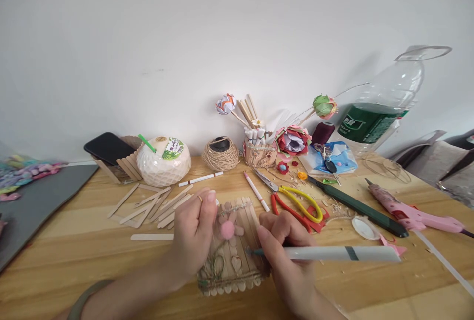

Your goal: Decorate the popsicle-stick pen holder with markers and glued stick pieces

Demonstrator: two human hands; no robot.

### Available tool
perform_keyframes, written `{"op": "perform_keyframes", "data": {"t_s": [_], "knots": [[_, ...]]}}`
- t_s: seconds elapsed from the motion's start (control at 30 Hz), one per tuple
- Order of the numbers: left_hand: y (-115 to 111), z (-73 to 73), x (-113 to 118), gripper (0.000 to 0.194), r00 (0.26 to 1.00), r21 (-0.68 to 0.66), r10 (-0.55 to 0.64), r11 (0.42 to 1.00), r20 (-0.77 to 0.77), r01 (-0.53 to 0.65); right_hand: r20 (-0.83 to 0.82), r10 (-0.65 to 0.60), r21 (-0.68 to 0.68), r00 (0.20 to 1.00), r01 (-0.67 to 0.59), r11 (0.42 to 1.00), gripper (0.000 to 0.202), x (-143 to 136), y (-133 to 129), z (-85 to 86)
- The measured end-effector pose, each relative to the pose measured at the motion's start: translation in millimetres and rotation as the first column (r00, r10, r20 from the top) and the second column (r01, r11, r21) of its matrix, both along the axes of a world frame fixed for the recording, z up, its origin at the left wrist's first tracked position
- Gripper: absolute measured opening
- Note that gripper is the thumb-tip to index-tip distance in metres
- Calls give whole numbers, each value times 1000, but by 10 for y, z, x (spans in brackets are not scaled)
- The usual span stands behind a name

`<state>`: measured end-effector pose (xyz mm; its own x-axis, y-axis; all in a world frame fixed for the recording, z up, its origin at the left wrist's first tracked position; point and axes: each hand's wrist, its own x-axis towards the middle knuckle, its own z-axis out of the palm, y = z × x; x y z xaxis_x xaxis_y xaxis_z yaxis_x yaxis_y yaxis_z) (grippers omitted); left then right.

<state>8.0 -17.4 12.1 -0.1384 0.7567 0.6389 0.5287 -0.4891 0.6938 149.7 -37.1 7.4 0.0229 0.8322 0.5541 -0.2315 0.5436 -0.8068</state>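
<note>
A panel of craft sticks [242, 221] is tilted towards me, trimmed with twine and bearing a pink pom-pom [227, 230], a small wooden heart [236, 263] and a green sprig. My left hand [193, 231] is closed at its left edge, thumb on top; the fingertips are hidden, and a bit of white shows by the thumb. Between the fingers of my right hand [289, 251] is a white marker [333, 253] with a dark teal tip. That tip meets the panel's surface, right of the heart.
Loose craft sticks [148, 206] lie at left, near a coconut [164, 161] and a phone [113, 147]. Twine [221, 154] and a marker holder [260, 154] stand behind. On the right are scissors [296, 201], a green utility knife [359, 206], a pink glue gun [418, 214] and a large bottle [385, 102].
</note>
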Motion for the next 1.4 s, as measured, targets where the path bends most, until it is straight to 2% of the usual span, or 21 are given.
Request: {"op": "perform_keyframes", "data": {"t_s": [0.17, 0.57, 0.87, 1.4], "knots": [[-4, 1, 0, 37, 1000, -5, -6, 1000, -3, 6, 30, 36, 23, 999, -37, 999, 38, 7, -12, 6], [-9, -10, -6, 37, 1000, -10, 0, 1000, -3, 0, 55, 3, 27, 998, -5, 1000, 38, 4, -7, 2], [-13, 1, -6, 37, 1000, -20, -6, 1000, -1, 6, 56, 37, 18, 998, -38, 999, 37, 15, -19, 20], [-3, 16, 1, 37, 1000, -33, 9, 999, -5, -10, 48, -4, -1, 999, 4, 1000, 36, -6, -4, 23]]}}
